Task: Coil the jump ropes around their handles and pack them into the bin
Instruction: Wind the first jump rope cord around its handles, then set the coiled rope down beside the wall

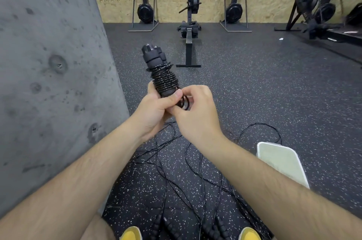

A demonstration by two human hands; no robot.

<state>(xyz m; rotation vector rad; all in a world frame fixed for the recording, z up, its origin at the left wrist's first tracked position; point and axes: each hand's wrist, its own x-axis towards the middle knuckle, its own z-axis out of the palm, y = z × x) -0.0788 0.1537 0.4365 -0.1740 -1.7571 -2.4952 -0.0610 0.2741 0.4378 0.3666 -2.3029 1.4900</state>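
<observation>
Left grip [154,114] clasps two bundled handles [154,57]; right grip [197,110] pinches one rope loop [185,102].

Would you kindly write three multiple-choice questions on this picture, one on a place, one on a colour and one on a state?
1. Where is the white bin? A on the floor, right of the right forearm; B on the rowing machine; C against the grey wall.
2. What colour are the shoes? A red; B yellow; C black.
3. How is the rope held by the left hand? A hanging straight; B knotted in a bow; C coiled around the handles.
Answers: 1 A, it lies on the floor beside that arm; 2 B, both toes are yellow; 3 C, tight turns wrap the handles.
</observation>
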